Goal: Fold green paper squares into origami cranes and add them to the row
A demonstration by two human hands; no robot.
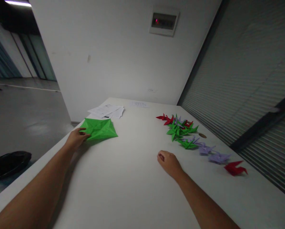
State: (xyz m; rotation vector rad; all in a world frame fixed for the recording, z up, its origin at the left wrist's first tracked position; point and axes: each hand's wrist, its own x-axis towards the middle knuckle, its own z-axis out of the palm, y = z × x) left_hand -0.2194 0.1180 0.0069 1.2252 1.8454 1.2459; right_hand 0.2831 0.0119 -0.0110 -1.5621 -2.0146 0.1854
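Observation:
At the table's left side, my left hand [78,137] pinches the near left edge of a creased green sheet of origami paper [100,128], fingers on top. The paper is spread out with fold lines across it, and its right corner points toward the table's middle. My right hand [168,161] rests curled in a loose fist on the white table [128,178], with nothing visible in it. Beyond and to the right of this hand lie folded paper cranes: a green cluster [180,132], purple cranes [218,157] and a red crane [235,168] nearest me.
Printed papers [106,111] lie at the far left of the table, and another sheet [139,104] near the wall. A brown round spot [202,135] shows beside the cranes. Window blinds [242,70] border the right side. A black-lined bin [9,163] stands on the floor at left.

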